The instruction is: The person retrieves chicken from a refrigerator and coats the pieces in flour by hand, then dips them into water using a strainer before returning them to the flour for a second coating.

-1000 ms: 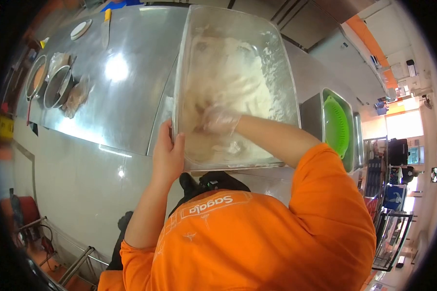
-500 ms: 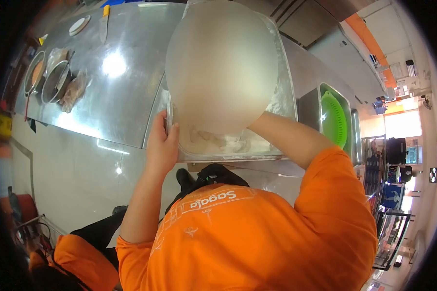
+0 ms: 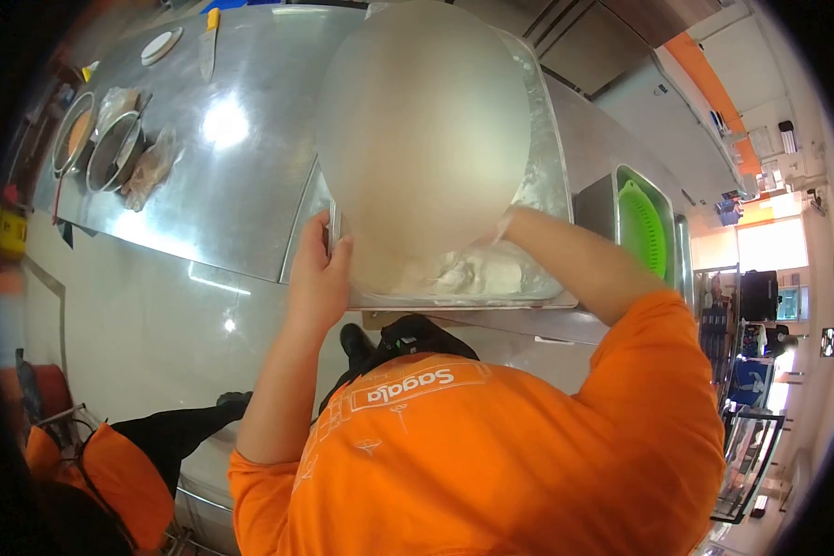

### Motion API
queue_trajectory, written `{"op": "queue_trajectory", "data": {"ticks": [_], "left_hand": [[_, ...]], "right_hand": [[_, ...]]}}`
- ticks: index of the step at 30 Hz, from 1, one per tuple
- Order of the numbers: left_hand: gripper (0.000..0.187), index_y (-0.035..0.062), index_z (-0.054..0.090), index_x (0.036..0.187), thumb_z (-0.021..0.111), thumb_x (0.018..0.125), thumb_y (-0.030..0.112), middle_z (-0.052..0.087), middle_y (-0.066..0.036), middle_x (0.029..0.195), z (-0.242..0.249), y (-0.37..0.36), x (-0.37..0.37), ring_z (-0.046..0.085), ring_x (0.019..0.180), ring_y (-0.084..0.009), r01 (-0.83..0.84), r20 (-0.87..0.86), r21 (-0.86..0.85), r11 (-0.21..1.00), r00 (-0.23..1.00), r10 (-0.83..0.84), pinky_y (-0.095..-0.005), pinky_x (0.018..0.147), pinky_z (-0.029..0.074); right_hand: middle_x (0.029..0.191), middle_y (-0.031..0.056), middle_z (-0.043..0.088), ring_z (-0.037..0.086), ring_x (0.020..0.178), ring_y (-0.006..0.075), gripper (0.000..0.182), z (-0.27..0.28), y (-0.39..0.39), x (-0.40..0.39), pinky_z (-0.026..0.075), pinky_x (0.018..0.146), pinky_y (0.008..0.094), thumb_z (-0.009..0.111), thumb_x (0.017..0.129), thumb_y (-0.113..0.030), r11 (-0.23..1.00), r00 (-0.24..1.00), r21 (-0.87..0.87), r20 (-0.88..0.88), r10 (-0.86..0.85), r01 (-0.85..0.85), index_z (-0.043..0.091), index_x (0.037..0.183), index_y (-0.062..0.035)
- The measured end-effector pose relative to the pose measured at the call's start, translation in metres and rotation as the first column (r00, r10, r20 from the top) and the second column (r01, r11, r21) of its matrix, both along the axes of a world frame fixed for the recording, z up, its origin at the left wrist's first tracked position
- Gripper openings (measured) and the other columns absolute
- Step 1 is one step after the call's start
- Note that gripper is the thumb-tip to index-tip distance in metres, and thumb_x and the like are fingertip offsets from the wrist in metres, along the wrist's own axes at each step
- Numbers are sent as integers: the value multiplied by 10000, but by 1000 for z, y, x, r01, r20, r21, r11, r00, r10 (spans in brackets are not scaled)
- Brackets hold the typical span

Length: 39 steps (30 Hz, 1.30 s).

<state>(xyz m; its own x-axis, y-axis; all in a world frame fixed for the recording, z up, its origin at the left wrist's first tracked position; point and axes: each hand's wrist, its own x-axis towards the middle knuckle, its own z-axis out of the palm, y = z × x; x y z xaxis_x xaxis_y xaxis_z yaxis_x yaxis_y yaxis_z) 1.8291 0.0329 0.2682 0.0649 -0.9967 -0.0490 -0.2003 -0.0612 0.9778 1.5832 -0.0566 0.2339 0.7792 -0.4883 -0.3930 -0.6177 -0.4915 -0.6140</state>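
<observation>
While a pale blurred oval hides most of it, clear tub (image 3: 542, 199) sits at upper centre of frame on steel table (image 3: 241, 176), floury dough (image 3: 477, 275) visible along its near wall. Left hand (image 3: 320, 278) grips tub's near-left rim, fingers curled over the edge. Right hand is inside the tub behind the blur; only forearm shows, cannot tell its state. Tub's near edge lies at table's front edge. Bare steel to the left; 2 metal bowls (image 3: 97, 148) at upper left, well apart. Green colander (image 3: 641, 232) in bin at right, near tub.
</observation>
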Motion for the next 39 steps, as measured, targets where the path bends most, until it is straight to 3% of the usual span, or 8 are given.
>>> {"op": "queue_trajectory", "data": {"ticks": [5, 11, 16, 19, 25, 28, 31, 39], "left_hand": [[344, -33, 417, 1152, 487, 841, 95, 543, -110, 897, 3, 1, -3, 504, 814, -151, -28, 57, 9, 1000, 998, 28, -269, 742, 404], [338, -32, 422, 1144, 492, 840, 100, 549, -115, 912, 0, 0, 0, 510, 824, -152, -7, -48, 14, 1000, 999, 8, -274, 747, 405], [338, -27, 421, 1147, 488, 842, 101, 548, -113, 927, 14, 0, -3, 511, 836, -153, -11, 110, 39, 999, 994, 7, -270, 751, 403], [335, -29, 428, 1143, 486, 839, 103, 552, -113, 908, 3, 0, -1, 514, 821, -151, -10, -16, 15, 1000, 1000, 10, -268, 747, 404], [376, -6, 434, 1159, 508, 818, 135, 566, -124, 867, 3, 1, 1, 538, 785, -173, -32, 90, -8, 999, 995, 33, -286, 724, 418], [384, 3, 438, 1159, 515, 810, 144, 572, -138, 872, -5, 2, 0, 548, 791, -199, -77, 206, -35, 996, 975, 82, -300, 721, 420], [374, 2, 440, 1156, 506, 813, 135, 575, -149, 882, -7, -3, 0, 551, 799, -215, -58, 147, 19, 998, 988, 55, -308, 727, 419], [382, -19, 430, 1156, 507, 815, 135, 561, -134, 895, 2, 0, -1, 535, 812, -199, -52, 64, -21, 998, 997, 54, -298, 745, 409]], "right_hand": [[1255, 232, 417, 422, 1155, 325, 686, 16, 45, 19, 320, 975, 360, 548, 775, -317, 950, 876, 186, -461, -140, 250, 274, 1312, 11], [1002, 207, 582, 578, 920, 257, 449, -2, 5, 47, 454, 784, 325, 521, 811, -245, 774, 737, 581, 403, -543, 252, 457, 1206, -41], [796, 205, 605, 600, 778, 255, 349, -59, -47, 55, 461, 685, 341, 454, 850, -359, 975, 970, 205, 209, -123, 79, 635, 905, -65], [784, 206, 595, 587, 748, 297, 367, 19, 20, 92, 452, 687, 354, 482, 816, -403, 882, 940, -370, -284, 191, -291, 648, 844, -77], [881, 165, 604, 562, 849, 311, 350, 32, 21, 56, 445, 758, 365, 576, 750, -309, 934, 931, -116, -189, 313, -338, 596, 994, -58], [954, 208, 573, 548, 892, 322, 449, 16, -2, 29, 438, 819, 364, 624, 702, -252, 922, 979, 345, 35, -202, 178, 539, 1072, -12], [1023, 182, 568, 513, 1000, 295, 499, -8, -13, 38, 386, 899, 369, 650, 672, -228, 997, 956, 27, 284, -72, 68, 520, 1128, -73], [1109, 159, 528, 470, 1077, 280, 276, 3, 15, 57, 290, 972, 422, 544, 755, -192, 850, 912, -338, -228, 342, -404, 594, 990, -56]]}}
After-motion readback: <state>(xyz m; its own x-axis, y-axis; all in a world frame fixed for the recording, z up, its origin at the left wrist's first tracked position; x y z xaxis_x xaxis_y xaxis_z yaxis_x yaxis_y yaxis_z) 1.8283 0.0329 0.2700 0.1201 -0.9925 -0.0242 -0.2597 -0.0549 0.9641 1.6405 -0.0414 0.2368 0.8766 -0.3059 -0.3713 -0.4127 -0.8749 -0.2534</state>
